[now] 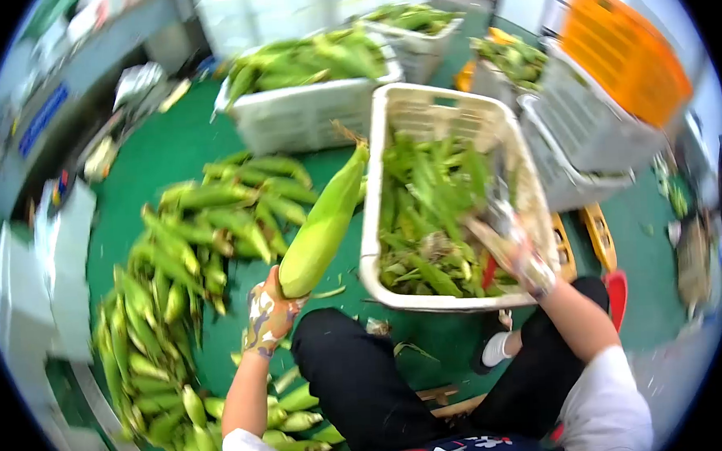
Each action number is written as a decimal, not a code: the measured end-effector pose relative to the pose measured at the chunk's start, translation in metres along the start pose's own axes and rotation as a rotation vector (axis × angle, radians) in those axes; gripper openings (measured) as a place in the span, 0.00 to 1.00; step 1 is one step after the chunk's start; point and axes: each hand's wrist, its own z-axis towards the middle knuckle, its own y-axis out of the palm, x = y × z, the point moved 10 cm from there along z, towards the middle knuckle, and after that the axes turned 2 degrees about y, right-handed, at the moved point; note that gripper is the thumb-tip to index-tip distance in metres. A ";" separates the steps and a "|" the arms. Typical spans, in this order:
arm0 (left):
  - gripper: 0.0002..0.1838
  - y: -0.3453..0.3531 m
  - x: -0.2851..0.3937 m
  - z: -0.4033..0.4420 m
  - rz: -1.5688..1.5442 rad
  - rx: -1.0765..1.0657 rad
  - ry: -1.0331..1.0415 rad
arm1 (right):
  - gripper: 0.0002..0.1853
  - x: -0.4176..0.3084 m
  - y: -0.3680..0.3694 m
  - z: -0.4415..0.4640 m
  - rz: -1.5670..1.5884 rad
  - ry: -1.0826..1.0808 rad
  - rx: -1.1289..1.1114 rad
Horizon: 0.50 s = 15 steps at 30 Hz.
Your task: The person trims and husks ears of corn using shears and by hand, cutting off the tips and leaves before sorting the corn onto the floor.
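My left hand [272, 312], in a camouflage-patterned glove, grips a large green ear of corn [322, 227] by its lower end. The husk is on, and the ear tilts up to the right, its brown silk tip near the white basket [371, 262]. Over the right side of this basket is my right hand [530, 267], gloved and smeared by motion. A grey, shiny, blade-like shape [499, 190] shows just beyond its fingers; I cannot make out exactly what it is. Loose green husk leaves [432, 181] fill much of the basket.
Many husked-over ears of corn [160, 293] lie piled on the green floor at left. A white crate of corn [310, 114] stands behind. Stacked white crates [583, 103] with an orange crate [625, 52] rise at right. A red object [615, 298] lies beside my leg.
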 end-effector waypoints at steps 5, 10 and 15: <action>0.17 0.026 0.160 0.024 0.435 -0.083 0.351 | 0.12 -0.078 -0.050 0.015 0.624 -0.187 -0.009; 0.15 0.096 0.237 0.018 0.533 -0.021 0.606 | 0.15 -0.046 -0.137 0.008 0.431 -0.255 0.262; 0.20 0.162 0.249 0.035 0.508 -0.009 0.644 | 0.19 0.014 -0.191 0.036 0.409 -0.137 0.352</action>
